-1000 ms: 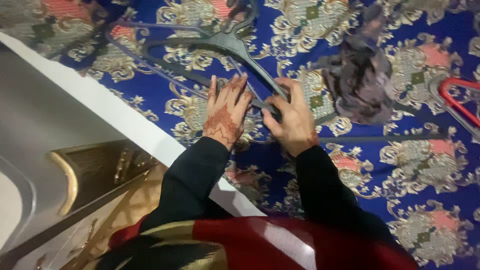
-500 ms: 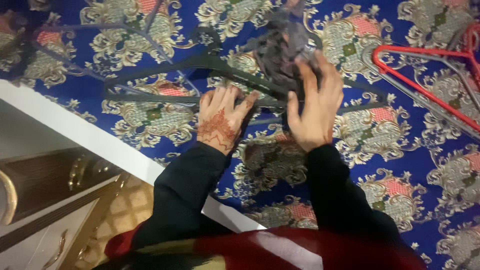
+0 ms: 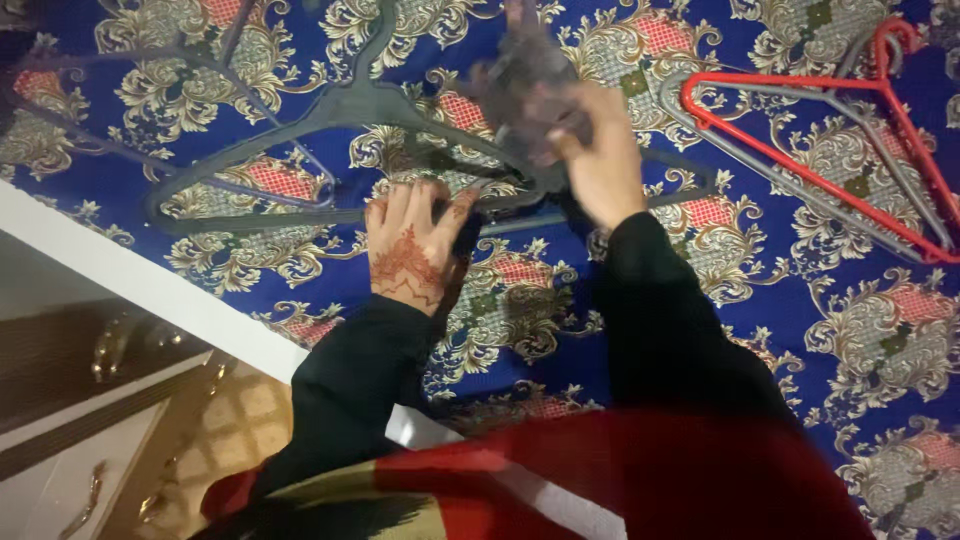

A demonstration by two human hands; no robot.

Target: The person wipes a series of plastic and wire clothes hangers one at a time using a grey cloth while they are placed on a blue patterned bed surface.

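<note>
A dark grey plastic hanger (image 3: 345, 105) lies on a blue bedspread with gold and red ornaments (image 3: 800, 300). My left hand (image 3: 412, 248), with henna on its back, presses flat on the hanger's lower bar. My right hand (image 3: 600, 165) grips a crumpled dark grey garment (image 3: 525, 85) and holds it over the hanger's right shoulder. The garment is blurred by motion. Both arms wear black sleeves.
A red hanger (image 3: 800, 115) lies on a grey one (image 3: 860, 215) at the upper right. Another thin grey hanger (image 3: 90, 125) lies at the upper left. The bed's white edge (image 3: 150, 290) runs diagonally at left, with a gold-trimmed cabinet (image 3: 90, 370) and tiled floor (image 3: 250, 400) beyond it.
My right hand left the hanger bar, took hold of the dark garment and brought it over the hanger. My left hand stayed pressed on the bar. The view shifted right.
</note>
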